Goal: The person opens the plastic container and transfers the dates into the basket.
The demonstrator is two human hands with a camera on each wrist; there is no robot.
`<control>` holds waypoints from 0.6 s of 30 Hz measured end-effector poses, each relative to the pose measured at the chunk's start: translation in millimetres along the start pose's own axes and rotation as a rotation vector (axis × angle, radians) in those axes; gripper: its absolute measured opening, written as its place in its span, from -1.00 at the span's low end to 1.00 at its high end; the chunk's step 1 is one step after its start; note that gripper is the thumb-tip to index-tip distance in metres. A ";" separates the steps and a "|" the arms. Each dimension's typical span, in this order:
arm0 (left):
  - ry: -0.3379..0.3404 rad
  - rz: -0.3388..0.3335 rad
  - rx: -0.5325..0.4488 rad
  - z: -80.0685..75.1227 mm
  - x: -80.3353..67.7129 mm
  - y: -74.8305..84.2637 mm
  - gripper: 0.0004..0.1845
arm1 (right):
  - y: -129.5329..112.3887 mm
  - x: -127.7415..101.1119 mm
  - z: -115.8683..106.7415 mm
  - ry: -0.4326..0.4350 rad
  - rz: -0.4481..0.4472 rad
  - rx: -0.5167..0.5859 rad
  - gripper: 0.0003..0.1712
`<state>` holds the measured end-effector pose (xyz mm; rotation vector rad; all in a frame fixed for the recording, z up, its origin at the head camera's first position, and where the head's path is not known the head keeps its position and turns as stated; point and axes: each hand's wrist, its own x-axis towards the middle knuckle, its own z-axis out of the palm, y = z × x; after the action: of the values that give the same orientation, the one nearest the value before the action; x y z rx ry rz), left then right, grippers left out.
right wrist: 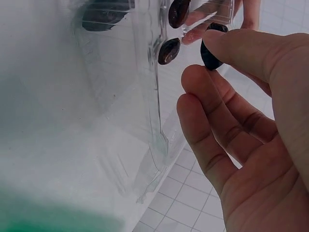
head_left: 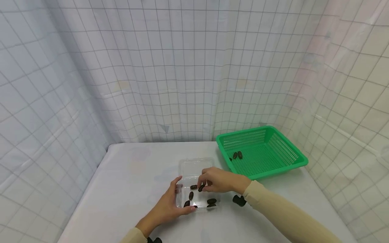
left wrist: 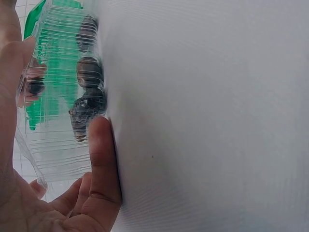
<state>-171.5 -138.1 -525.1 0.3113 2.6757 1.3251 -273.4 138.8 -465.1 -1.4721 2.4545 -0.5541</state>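
A clear plastic clamshell box point(head_left: 202, 199) stands on the table with its lid point(head_left: 197, 167) folded back, away from me. Several dark brown dates lie spread inside, among them one date point(head_left: 191, 195) near the left wall. My left hand point(head_left: 168, 205) holds the box from the left, thumb along the front wall and fingers around the side. Over the box, my right hand point(head_left: 220, 180) pinches a date point(right wrist: 211, 55) between thumb and fingers. In the left wrist view, dates point(left wrist: 89, 72) show through the ribbed wall.
A green plastic basket point(head_left: 223, 148) stands at the back right, with a few dates point(head_left: 240, 155) at its left end. White table cover point(head_left: 136, 168) surrounds the box. Gridded white sheets point(head_left: 182, 67) hang at the back and both sides. A black wrist device point(head_left: 239, 200) shows below my right wrist.
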 end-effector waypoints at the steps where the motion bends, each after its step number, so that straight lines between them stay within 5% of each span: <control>1: -0.004 -0.002 0.000 0.2 0.2 -0.1 0.44 | 0.2 -0.8 -0.5 0.002 0.002 0.003 -0.80; 18: -0.006 0.000 -0.004 1.5 0.9 -1.4 0.45 | 5.6 -6.8 -4.4 0.058 -0.002 0.035 -0.81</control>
<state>-172.2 -137.5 -527.2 0.3152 2.6676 1.3272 -276.4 148.0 -463.6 -1.4650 2.4742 -0.6448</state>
